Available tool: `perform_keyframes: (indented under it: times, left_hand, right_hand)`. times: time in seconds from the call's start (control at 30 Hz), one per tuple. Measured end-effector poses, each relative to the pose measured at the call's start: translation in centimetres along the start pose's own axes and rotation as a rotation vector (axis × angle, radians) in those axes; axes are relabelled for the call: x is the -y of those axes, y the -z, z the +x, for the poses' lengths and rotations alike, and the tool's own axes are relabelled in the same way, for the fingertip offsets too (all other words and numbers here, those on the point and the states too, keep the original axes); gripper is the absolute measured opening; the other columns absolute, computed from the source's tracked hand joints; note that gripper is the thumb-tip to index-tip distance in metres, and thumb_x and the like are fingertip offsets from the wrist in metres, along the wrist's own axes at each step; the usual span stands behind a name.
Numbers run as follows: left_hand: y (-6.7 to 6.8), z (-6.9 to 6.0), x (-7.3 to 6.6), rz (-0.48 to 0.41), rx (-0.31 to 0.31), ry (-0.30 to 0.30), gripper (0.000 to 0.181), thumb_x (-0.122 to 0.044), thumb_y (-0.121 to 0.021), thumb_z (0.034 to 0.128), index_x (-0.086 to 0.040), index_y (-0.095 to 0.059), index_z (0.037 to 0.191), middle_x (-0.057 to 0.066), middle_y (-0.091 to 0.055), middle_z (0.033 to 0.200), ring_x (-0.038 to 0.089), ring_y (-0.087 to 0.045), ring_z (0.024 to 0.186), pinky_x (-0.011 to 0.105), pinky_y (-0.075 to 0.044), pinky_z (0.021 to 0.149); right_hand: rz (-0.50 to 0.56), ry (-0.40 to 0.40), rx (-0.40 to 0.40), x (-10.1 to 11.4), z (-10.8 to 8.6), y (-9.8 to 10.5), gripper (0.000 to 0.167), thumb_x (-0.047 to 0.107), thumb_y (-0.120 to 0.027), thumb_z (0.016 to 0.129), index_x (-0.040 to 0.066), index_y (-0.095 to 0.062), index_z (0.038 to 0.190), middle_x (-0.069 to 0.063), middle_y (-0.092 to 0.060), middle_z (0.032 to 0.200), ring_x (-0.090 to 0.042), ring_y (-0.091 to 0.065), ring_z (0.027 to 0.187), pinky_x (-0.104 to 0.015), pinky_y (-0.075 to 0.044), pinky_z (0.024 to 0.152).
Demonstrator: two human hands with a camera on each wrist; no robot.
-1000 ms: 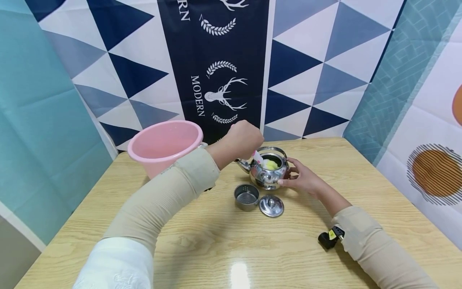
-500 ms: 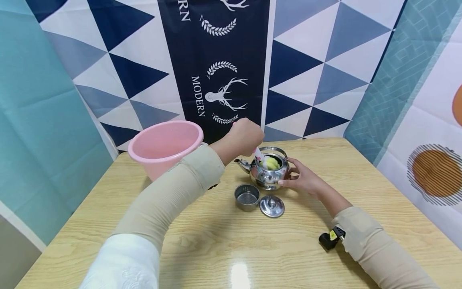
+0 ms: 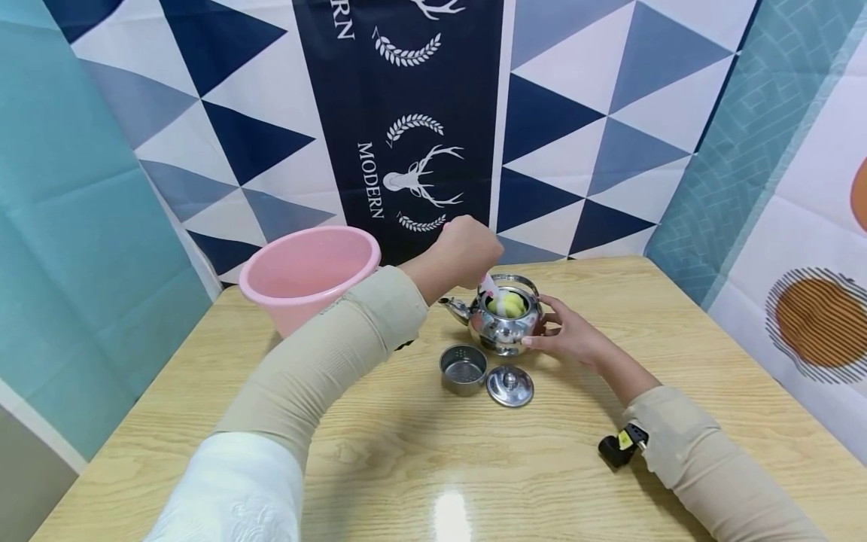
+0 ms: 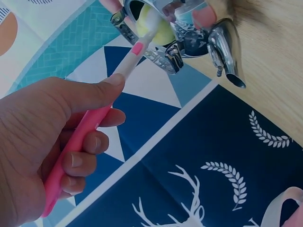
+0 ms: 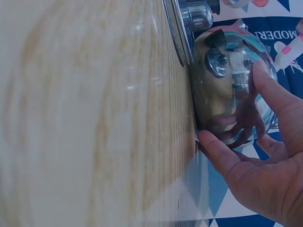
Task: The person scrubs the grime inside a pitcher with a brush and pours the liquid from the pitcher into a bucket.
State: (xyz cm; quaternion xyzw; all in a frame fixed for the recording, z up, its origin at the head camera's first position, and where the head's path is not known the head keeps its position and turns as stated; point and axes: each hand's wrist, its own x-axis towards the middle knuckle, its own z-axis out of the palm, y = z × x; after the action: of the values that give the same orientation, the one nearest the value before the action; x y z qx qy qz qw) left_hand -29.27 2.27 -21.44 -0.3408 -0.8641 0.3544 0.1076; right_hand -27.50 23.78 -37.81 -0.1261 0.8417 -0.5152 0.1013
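Observation:
My left hand [image 3: 467, 252] grips the pink-and-white handle of a sponge brush [image 4: 90, 124], fingers curled round it in the left wrist view. The brush slants down, and its yellow sponge head [image 3: 509, 304] sits in the mouth of a shiny steel teapot [image 3: 497, 331]. Lower parts of the sponge are hidden inside the pot. At the teapot's right side my right hand [image 3: 565, 331] holds the body, thumb and fingers spread round it. In front of the pot stand a steel strainer cup [image 3: 463, 370] and a round knobbed lid [image 3: 510, 386].
A pink basin [image 3: 308, 275] stands at the back left of the wooden table [image 3: 406, 452], behind my left forearm. Patterned cloth [image 3: 569, 150] hangs right behind the table's far edge. The teapot's handle [image 3: 512, 280] is raised over its opening, and its spout [image 3: 455, 307] points left.
My left hand has shifted slightly up and to the right with the brush. More of the yellow sponge shows in the teapot's mouth. My right hand and the pot stay put.

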Motion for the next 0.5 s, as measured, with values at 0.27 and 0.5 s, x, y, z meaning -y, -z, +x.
perform_keyframes:
  times: [0.27, 0.5]
  left_hand:
    - [1.0, -0.5, 0.1, 0.023, 0.004, 0.002, 0.011, -0.032, -0.062, 0.0885, -0.023, -0.067, 0.091, -0.007, -0.059, 0.080, 0.011, -0.050, 0.068, 0.032, -0.050, 0.062]
    - [1.7, -1.2, 0.4, 0.033, 0.014, -0.004, 0.012, -0.030, -0.060, 0.0885, -0.021, -0.066, 0.094, -0.005, -0.062, 0.085, 0.012, -0.057, 0.072, 0.035, -0.055, 0.066]
  right_hand:
    - [-0.002, 0.000, 0.006, 0.3, 0.0, -0.1, 0.101, 0.023, -0.075, 0.087, 0.008, -0.003, 0.156, -0.034, -0.039, 0.139, -0.050, -0.041, 0.128, -0.053, -0.039, 0.102]
    - [0.008, -0.002, 0.003, -0.1, 0.0, 0.0, 0.102, 0.025, -0.076, 0.087, 0.010, -0.003, 0.156, -0.034, -0.037, 0.141, -0.049, -0.040, 0.130, -0.053, -0.038, 0.103]
